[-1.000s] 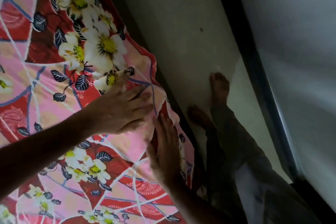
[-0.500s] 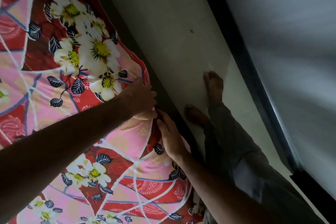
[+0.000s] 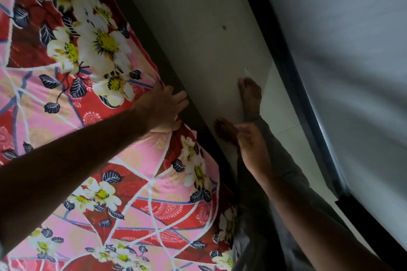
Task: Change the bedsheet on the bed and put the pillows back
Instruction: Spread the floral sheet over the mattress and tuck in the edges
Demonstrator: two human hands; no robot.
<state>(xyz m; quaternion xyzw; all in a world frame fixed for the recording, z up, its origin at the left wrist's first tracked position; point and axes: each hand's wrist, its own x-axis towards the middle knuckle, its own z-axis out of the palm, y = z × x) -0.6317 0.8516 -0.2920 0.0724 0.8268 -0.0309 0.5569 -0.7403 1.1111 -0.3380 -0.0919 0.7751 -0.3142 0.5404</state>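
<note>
Grey, smooth floor (image 3: 198,35) runs in a strip between the bed on the left and a dark door frame (image 3: 284,68) with a pale grey panel (image 3: 341,72) on the right. Spread over the bed lies the red and pink cotton bedsheet printed with white flowers and dark leaves (image 3: 72,55); it fills the left half of the view, and its edge bulges in folds along the dark side of the bed (image 3: 176,77). At that edge the left hand (image 3: 164,109) reaches across the sheet, its fingers straight and slightly spread, lying over the edge of the fabric and the bed's side. Away from the sheet, the right hand (image 3: 251,145) hangs above the floor, its fingers loosely curled, holding nothing. Beneath it stand the person's two bare feet (image 3: 250,94) on the floor, with grey trouser legs (image 3: 284,160) above them.
</note>
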